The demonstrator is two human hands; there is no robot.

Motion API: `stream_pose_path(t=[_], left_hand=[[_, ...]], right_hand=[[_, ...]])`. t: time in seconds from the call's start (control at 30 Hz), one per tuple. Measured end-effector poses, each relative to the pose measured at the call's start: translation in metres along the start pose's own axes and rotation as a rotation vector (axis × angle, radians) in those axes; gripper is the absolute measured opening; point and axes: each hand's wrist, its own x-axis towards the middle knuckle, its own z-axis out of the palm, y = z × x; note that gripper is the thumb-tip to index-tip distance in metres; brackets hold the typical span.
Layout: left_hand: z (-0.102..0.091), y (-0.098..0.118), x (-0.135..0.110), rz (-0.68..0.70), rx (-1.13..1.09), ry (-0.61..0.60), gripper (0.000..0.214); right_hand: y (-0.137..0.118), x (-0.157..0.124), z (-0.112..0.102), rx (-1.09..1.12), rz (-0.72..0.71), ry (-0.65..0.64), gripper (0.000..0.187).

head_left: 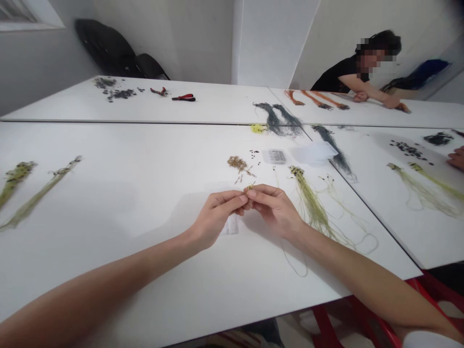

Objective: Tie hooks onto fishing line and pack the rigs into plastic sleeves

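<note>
My left hand (pixel 213 217) and my right hand (pixel 273 208) meet over the middle of the white table (pixel 126 203), fingertips pinched together. Between them they pinch a small yellow-green piece (pixel 249 186) with a thin line trailing off it toward me. A small white slip (pixel 232 224) lies under my left hand. Just beyond the fingers lies a little heap of small brown metal parts (pixel 237 163). A bundle of yellow-green lines (pixel 311 203) lies right of my right hand.
A clear plastic parts box (pixel 274 156) and its lid (pixel 315 152) sit behind the bundle. Dark grey line bundles (pixel 279 118) lie farther back, green bundles (pixel 39 191) at the left, red-handled pliers (pixel 184 98) on the far table. Another person (pixel 358 72) leans at the far right; someone's fingers (pixel 457 158) show at the right edge.
</note>
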Motion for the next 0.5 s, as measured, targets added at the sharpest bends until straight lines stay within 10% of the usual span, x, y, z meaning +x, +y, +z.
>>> stream_pose_path(t=[0.5], left_hand=[[0.0001, -0.0018, -0.0044, 0.06, 0.157, 0.044, 0.026]], right_hand=[[0.0003, -0.001, 0.0025, -0.055, -0.057, 0.019, 0.006]])
